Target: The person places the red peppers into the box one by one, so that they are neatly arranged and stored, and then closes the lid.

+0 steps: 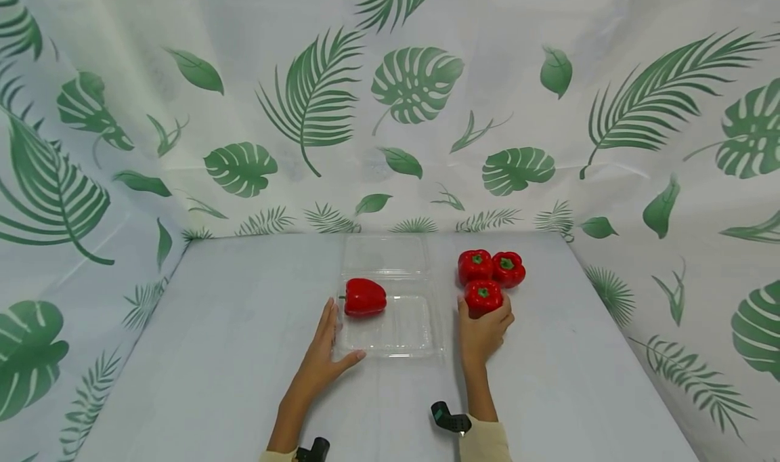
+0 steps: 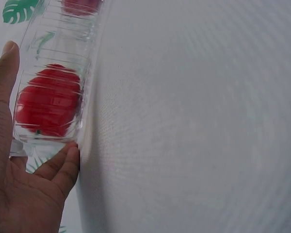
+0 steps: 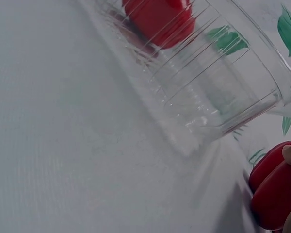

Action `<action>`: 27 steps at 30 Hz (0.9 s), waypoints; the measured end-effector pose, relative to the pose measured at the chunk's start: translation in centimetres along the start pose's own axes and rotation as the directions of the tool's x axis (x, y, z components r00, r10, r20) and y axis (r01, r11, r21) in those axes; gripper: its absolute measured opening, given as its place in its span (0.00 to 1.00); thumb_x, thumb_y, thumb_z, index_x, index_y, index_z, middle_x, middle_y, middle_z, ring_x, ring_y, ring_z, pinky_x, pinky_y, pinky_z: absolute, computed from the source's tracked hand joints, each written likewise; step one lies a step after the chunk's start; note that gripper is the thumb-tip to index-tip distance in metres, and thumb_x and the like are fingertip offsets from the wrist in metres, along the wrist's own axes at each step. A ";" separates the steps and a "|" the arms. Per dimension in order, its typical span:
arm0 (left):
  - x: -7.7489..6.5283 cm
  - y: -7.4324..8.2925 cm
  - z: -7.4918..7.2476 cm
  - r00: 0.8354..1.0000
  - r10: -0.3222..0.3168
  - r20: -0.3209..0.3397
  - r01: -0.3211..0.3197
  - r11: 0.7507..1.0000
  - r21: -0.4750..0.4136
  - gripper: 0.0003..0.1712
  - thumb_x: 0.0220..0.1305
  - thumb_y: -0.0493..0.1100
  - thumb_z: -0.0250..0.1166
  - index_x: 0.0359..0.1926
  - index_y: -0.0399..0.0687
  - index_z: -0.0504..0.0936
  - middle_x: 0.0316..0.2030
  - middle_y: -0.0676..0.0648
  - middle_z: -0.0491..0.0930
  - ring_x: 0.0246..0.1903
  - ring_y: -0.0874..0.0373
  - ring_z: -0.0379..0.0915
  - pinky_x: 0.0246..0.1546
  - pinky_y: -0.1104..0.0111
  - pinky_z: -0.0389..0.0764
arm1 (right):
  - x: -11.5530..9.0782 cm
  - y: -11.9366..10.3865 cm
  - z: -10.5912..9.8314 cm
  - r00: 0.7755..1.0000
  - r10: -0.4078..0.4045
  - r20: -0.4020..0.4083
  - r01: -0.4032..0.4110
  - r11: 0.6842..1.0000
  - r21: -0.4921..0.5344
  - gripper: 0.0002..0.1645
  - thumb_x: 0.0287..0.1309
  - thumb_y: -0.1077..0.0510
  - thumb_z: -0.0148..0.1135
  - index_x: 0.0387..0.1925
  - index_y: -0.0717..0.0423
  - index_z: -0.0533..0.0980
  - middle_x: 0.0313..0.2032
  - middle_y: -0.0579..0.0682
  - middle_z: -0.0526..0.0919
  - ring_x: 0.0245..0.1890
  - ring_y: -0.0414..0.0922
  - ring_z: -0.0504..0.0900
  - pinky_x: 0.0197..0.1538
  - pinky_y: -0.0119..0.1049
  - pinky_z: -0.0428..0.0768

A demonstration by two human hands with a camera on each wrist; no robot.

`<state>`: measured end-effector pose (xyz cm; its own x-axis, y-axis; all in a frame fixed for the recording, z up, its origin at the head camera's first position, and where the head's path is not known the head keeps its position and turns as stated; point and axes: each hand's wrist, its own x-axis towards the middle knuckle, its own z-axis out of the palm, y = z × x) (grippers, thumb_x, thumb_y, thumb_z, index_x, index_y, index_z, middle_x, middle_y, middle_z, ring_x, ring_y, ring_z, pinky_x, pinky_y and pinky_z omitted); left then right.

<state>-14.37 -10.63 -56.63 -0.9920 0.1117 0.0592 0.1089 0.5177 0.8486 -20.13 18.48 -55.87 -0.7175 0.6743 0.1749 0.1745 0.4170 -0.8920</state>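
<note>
At three o'clock from the clear plastic clamshell container (image 1: 417, 326) on the pale counter (image 1: 244, 306), the right hand (image 1: 483, 340) grips an upright glossy red bell pepper (image 1: 484, 298) in curled fingers, while the left hand (image 1: 323, 357), fingers straight, thumb spread, lies at the container's nine o'clock side.

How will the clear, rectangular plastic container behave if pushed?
The clear, rectangular plastic container is probably light and somewhat flexible: its ribbed walls look thin. It would likely slide readily, since the white tabletop looks smooth. The glossy red bell pepper inside may roll or shift, being rounded, on its side, with bare floor beside it.
</note>
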 end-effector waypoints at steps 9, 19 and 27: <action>-0.1 -0.1 -0.1 1.000 0.002 0.009 -0.002 1.000 0.002 0.63 0.53 0.56 0.73 0.78 0.57 0.40 0.78 0.57 0.36 0.77 0.50 0.42 0.69 0.51 0.60 | -0.1 -0.2 -0.4 0.998 -0.045 -0.052 0.051 0.993 0.107 0.51 0.48 0.57 0.73 0.69 0.56 0.53 0.65 0.59 0.59 0.69 0.51 0.58 0.65 0.60 0.71; 0.0 0.2 -0.3 1.000 -0.009 0.027 0.009 1.000 0.008 0.64 0.53 0.59 0.73 0.78 0.58 0.38 0.78 0.57 0.35 0.78 0.49 0.37 0.69 0.50 0.60 | -0.2 -0.7 -0.3 0.977 -0.192 -0.096 0.207 0.960 0.190 0.53 0.41 0.63 0.75 0.68 0.54 0.57 0.62 0.58 0.59 0.65 0.44 0.57 0.60 0.52 0.75; 0.1 0.0 -0.3 1.000 0.005 0.030 -0.005 1.000 0.000 0.64 0.53 0.57 0.73 0.78 0.58 0.39 0.78 0.58 0.35 0.78 0.52 0.37 0.70 0.51 0.60 | -0.5 -1.1 -0.5 0.966 -0.257 -0.026 0.256 0.939 0.228 0.56 0.42 0.62 0.76 0.71 0.48 0.55 0.63 0.55 0.60 0.68 0.43 0.58 0.63 0.56 0.75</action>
<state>-14.48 -10.88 -56.45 -0.9890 0.1399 0.0472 0.1136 0.5171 0.8484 -19.63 17.99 -54.74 -0.7201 0.5603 0.4093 -0.1739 0.4253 -0.8882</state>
